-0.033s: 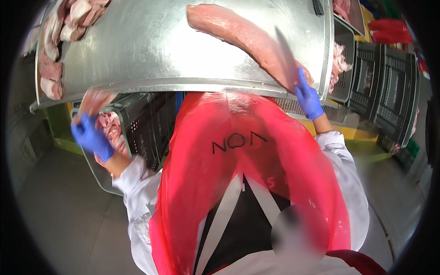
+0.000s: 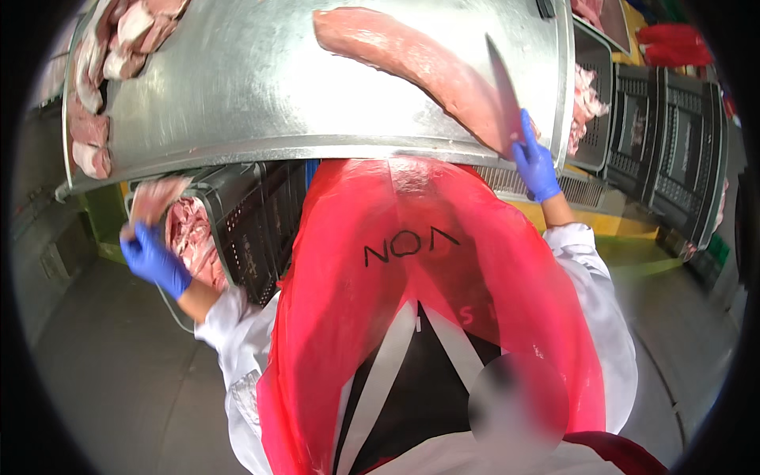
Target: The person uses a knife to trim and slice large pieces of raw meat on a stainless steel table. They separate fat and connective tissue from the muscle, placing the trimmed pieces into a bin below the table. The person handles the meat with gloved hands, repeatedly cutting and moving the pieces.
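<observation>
My left hand [image 2: 154,257], in a blue glove, is closed on a piece of meat trimming [image 2: 158,198], slightly blurred, above the rim of a dark crate of meat scraps [image 2: 194,245]. In my right hand [image 2: 537,166], gloved too, is a knife [image 2: 501,79], its blade pointing away from me over the near right end of a long pink loin of meat [image 2: 412,67]. The loin lies across the metal table [image 2: 237,103]. The knife's handle is hidden in my fingers.
Several cut meat pieces [image 2: 127,39] lie along the table's left edge. Right of the table stand dark crates [image 2: 677,150], one holding pale trimmings [image 2: 584,107]. A small dark object [image 2: 545,8] rests at the far right of the tabletop.
My left hand and the trimming have dropped slightly toward the crate. The knife tip has swung a little to the right and away from me.
</observation>
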Available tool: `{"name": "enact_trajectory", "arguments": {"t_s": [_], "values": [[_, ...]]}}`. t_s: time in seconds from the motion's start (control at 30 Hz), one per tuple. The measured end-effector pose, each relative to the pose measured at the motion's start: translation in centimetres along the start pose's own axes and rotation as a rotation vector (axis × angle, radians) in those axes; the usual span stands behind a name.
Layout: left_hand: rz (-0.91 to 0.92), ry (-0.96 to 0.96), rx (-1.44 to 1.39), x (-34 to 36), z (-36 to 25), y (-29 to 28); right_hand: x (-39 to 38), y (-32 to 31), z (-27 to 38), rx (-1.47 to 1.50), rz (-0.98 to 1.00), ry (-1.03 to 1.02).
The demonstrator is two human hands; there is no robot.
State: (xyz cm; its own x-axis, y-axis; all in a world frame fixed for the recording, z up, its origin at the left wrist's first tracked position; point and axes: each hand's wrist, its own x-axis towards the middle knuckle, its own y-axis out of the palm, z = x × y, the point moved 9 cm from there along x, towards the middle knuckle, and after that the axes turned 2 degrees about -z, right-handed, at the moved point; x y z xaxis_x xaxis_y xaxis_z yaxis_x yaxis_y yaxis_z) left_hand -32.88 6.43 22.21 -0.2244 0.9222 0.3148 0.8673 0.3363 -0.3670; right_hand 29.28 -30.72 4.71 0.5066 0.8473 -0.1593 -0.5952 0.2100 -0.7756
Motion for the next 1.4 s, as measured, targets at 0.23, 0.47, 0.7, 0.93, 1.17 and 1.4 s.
{"name": "enact_trajectory", "arguments": {"t_s": [0.23,0.47,0.7,0.93,1.17,1.4], "values": [[0.558,0.541,0.867,-6.0,-0.2,9.9,-2.3,-3.0,-8.2,0.373,-0.282,0.284],[1.295,1.268,0.243,-37.9,-13.8,47.7,-4.4,-5.8,-11.5,0.605,-0.391,0.398],[1.737,0.719,0.428,-41.5,-12.1,59.7,-13.8,-6.4,-16.3,0.711,-0.597,0.523],[1.679,-0.072,-0.385,-25.6,-18.6,57.9,-15.8,-5.0,-17.7,0.858,-0.748,0.603],[0.997,-0.094,-1.034,-7.5,-19.2,45.7,-8.3,-6.3,-16.8,1.008,-0.600,0.364],[1.191,-0.343,0.194,-17.3,3.8,36.2,-7.3,-6.5,-16.9,0.990,-0.575,0.369]]}}
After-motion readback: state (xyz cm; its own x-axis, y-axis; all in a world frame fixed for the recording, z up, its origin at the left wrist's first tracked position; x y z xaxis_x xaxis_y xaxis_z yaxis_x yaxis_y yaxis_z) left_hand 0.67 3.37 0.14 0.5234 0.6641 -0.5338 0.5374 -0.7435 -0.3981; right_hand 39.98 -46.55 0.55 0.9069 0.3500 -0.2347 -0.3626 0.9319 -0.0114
